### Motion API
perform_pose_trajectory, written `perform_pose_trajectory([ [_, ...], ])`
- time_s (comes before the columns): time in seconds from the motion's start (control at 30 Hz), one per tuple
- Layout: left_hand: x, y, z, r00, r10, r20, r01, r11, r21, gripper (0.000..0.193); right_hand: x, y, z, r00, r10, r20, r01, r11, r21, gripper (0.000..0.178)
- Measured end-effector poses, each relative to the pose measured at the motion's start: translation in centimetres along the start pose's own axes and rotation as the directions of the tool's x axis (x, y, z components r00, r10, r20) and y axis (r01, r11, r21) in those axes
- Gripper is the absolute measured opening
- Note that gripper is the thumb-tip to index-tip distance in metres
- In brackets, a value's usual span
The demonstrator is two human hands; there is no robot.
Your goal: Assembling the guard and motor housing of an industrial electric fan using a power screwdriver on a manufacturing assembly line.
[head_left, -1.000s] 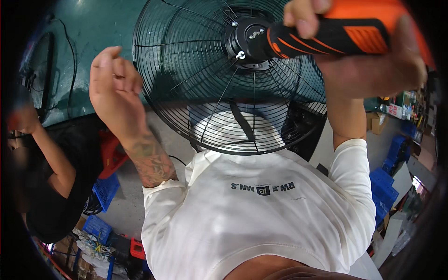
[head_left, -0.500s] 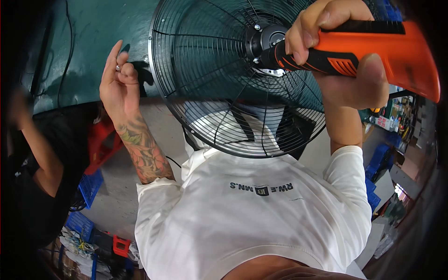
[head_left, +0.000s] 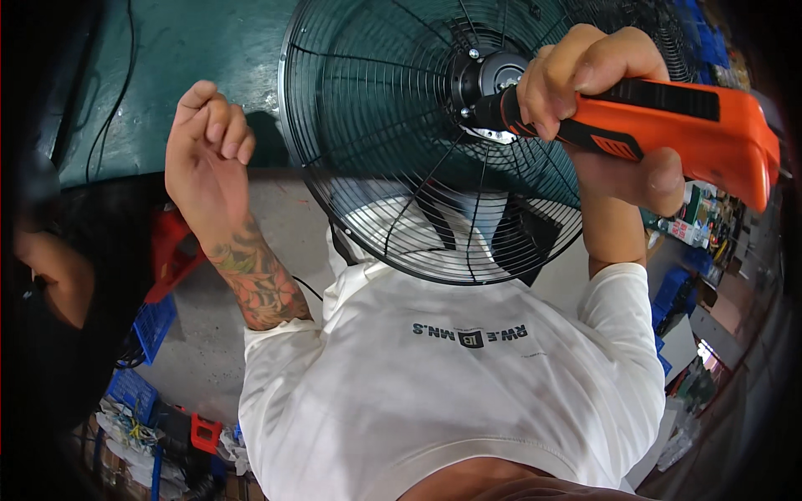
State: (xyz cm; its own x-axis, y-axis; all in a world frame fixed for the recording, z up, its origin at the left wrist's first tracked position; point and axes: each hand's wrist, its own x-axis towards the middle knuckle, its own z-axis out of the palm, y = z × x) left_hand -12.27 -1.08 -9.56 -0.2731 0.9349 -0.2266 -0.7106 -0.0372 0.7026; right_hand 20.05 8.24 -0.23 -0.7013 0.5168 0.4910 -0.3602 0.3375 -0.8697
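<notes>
My right hand (head_left: pixel 597 100) is wrapped round an orange and black power screwdriver (head_left: pixel 668 113). Its black front end points left and down at the black round hub (head_left: pixel 493 79) of a fan guard, where bright screw heads show; the bit's tip is hidden. The black wire fan guard (head_left: pixel 334 159) overhangs the near edge of the green table. To the left of the guard, apart from it, my left hand (head_left: pixel 209 150) is raised with its fingers curled toward the palm. Whatever lies inside those fingers is hidden.
A black cable (head_left: pixel 121 108) runs over the green table (head_left: pixel 175 54) at the left. At the far left is another person's arm (head_left: pixel 63 267). Below stand a red stool-like object (head_left: pixel 171 259) and blue crates (head_left: pixel 154 326). Shelves with mixed goods (head_left: pixel 710 225) line the right.
My left hand has curled its fingers further, and the small shiny piece between them no longer shows. The screwdriver has shifted slightly right and down. The other person's arm has moved lower.
</notes>
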Motion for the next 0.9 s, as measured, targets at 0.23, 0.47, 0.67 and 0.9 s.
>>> perform_pose_trajectory([
  [0.23,-3.1,0.2,4.1,0.957,0.160,0.243,-0.247,0.889,0.387,0.018,-0.4,-1.2,2.4,0.930,0.173,-0.324,-0.196,0.980,-0.041,0.072],
  [0.47,-6.2,-2.9,8.5,0.927,-0.030,0.374,-0.203,0.798,0.568,0.021,3.3,-3.4,-0.3,0.990,-0.143,-0.017,0.144,0.973,0.179,0.069],
  [0.67,-7.3,-4.5,10.7,0.714,-0.078,0.696,-0.582,0.487,0.652,0.016,-0.9,-9.5,-1.5,0.988,-0.153,-0.014,0.154,0.986,0.057,0.070],
  [0.9,-8.3,-6.6,12.5,0.634,-0.114,0.764,-0.662,0.430,0.614,0.017,-4.5,-10.9,-0.8,0.993,-0.113,0.027,0.111,0.991,0.071,0.070],
])
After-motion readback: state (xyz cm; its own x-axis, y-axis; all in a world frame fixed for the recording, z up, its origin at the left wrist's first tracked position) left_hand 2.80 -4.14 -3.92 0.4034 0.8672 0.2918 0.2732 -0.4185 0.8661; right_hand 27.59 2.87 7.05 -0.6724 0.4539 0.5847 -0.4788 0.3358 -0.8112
